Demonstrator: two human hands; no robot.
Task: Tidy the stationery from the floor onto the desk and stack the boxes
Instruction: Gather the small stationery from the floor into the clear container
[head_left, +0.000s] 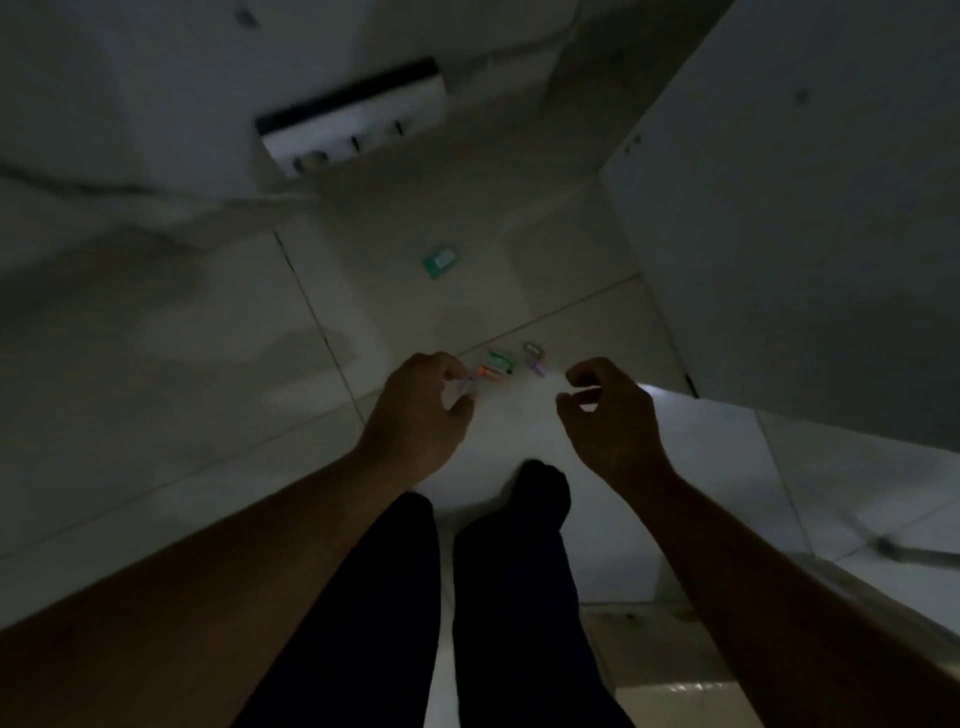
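Observation:
The view is dim and blurred. Several small coloured stationery pieces lie on the tiled floor just beyond my hands: an orange one (487, 371), a green one (501, 359) and a purple one (535, 362). My left hand (421, 410) hovers at the orange piece, with a small pale piece (469, 385) pinched between its fingertips. To the right of the pile, my right hand (608, 415) has curled fingers held apart and nothing in them. Farther off on the floor lies a small green box (440, 261).
A white power strip (358, 124) lies on the floor at the back. A tall white furniture panel (805, 234) closes off the right side. My legs in dark trousers (467, 597) stretch out below my hands. The pale floor tiles (182, 338) extend to the left.

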